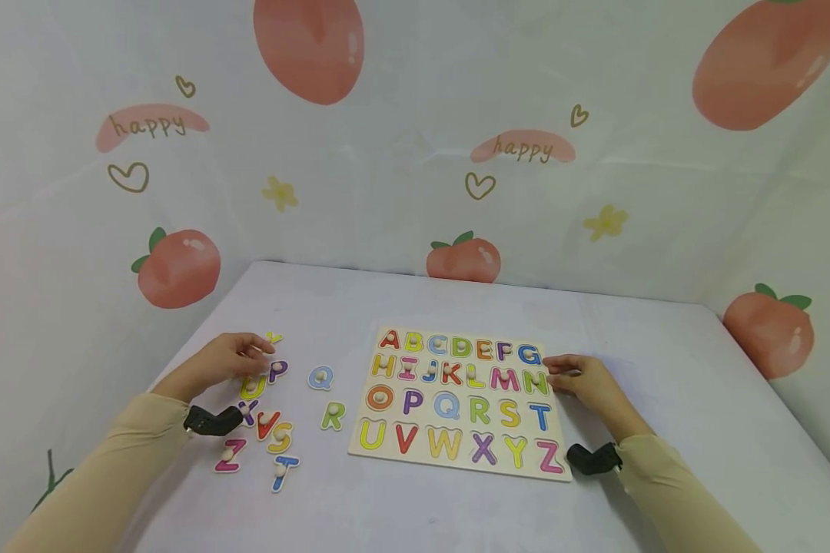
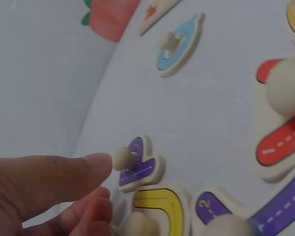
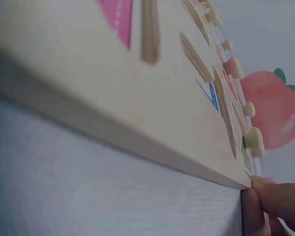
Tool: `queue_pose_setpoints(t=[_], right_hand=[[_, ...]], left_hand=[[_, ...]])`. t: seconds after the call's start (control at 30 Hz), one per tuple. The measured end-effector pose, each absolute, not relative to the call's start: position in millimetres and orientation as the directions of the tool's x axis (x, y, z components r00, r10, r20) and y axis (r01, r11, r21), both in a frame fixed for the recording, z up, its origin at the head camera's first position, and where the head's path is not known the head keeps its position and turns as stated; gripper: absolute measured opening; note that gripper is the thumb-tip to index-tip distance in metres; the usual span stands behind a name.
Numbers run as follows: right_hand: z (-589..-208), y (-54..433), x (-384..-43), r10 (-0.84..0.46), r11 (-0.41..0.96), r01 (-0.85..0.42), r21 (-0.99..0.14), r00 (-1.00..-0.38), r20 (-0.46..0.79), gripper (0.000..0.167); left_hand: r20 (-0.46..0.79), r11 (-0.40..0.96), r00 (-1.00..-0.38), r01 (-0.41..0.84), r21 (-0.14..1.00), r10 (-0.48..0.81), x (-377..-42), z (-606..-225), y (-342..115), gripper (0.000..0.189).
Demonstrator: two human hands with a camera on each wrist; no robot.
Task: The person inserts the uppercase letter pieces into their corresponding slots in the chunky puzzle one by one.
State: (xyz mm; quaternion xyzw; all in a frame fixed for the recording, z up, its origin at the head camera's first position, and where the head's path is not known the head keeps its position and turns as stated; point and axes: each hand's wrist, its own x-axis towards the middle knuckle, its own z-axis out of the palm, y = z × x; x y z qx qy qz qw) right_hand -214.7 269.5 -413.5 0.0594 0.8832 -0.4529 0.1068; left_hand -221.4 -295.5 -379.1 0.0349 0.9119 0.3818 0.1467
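A wooden alphabet puzzle board (image 1: pixel 415 459) lies on the white table. Knobbed letters fill its upper rows through the O (image 1: pixel 380 398); the recesses from P to Z are bare. My right hand (image 1: pixel 584 380) holds the board's right edge beside the N (image 1: pixel 536 382), thumb at the top edge and fingers against the side. At the left, my left hand (image 1: pixel 231 359) hovers over loose letters with relaxed fingers. Its thumb tip is right at the knob of the purple P (image 2: pixel 140 169), with the yellow U (image 2: pixel 174 209) just below in the left wrist view.
Loose letters lie left of the board: a blue Q (image 1: pixel 321 377), green R (image 1: pixel 333 415), red V (image 1: pixel 267 425), orange S (image 1: pixel 280 437), pink Z (image 1: pixel 230 455), blue T (image 1: pixel 285 472), purple X (image 1: pixel 247 413) and a yellow Y (image 1: pixel 274 338). A printed curtain (image 1: pixel 387 177) hangs behind the table.
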Motion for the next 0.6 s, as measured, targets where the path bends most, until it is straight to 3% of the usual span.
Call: queue_pose_setpoints(t=[0.6], right_hand=[[-413, 271, -214, -0.011, 0.564, 0.186, -0.805, -0.972, -0.233, 0.038]], left_hand=[[-0.271, 0.755, -0.941, -0.024, 0.655, 0.205, -230, -385, -282, 0.022]])
